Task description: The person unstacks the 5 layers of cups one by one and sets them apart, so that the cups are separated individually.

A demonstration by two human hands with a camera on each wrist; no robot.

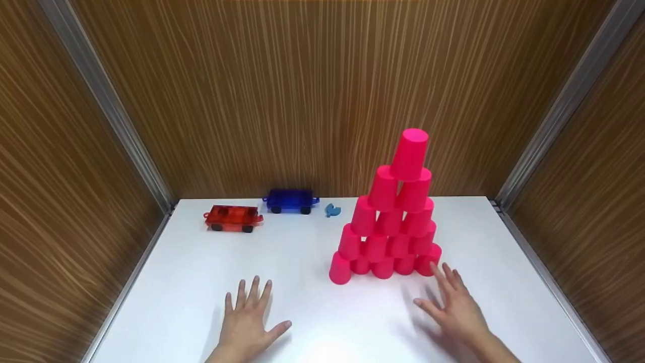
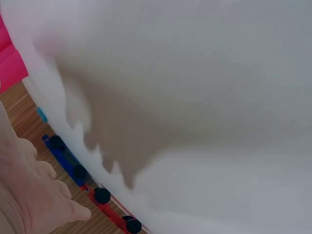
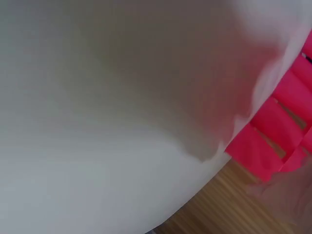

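Observation:
A pyramid of several pink cups (image 1: 394, 217), mouths down, stands on the white table (image 1: 322, 322), right of the middle. My left hand (image 1: 249, 320) lies flat on the table, fingers spread, holding nothing. My right hand (image 1: 451, 305) is blurred and hovers just in front of the pyramid's bottom right cup, fingers straight and spread. In the left wrist view, the left hand (image 2: 29, 195) shows at the lower left. The right wrist view is blurred, with the pink cups (image 3: 280, 131) at its right edge.
A red toy car (image 1: 233, 218) and a blue toy car (image 1: 289, 200) stand near the table's far left edge. A small blue piece (image 1: 331, 210) lies beside them. Wood-grain walls (image 1: 322, 91) close in the table at the back and both sides.

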